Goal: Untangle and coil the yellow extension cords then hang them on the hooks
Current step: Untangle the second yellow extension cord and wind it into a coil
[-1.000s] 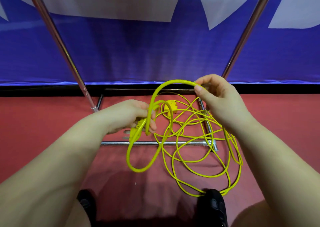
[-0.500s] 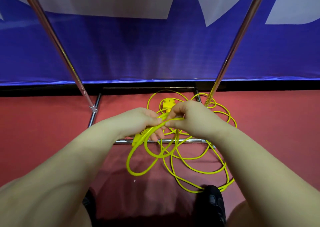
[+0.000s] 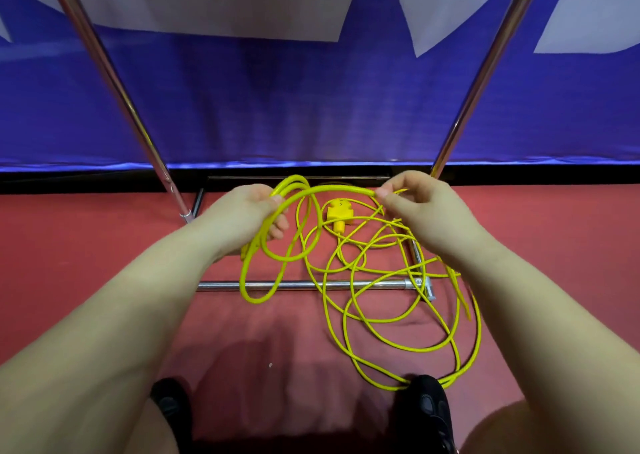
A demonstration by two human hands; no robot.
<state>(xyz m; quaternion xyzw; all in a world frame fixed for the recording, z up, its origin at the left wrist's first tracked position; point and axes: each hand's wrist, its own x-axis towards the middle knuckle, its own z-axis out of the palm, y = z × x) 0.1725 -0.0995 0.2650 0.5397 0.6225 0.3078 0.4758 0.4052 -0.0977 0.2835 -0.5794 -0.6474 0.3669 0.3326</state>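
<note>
Had left hand gripping few finished loops of yellow cord, right hand fingers pinching next span. Rest of cord lay tangled on floor across rack bar. My take: feed same-size loops, shake snags free first.

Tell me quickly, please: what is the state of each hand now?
Left hand: closed, gripping gathered loops of the yellow cord.
Right hand: closed, pinching a stretch of the same cord.
</note>
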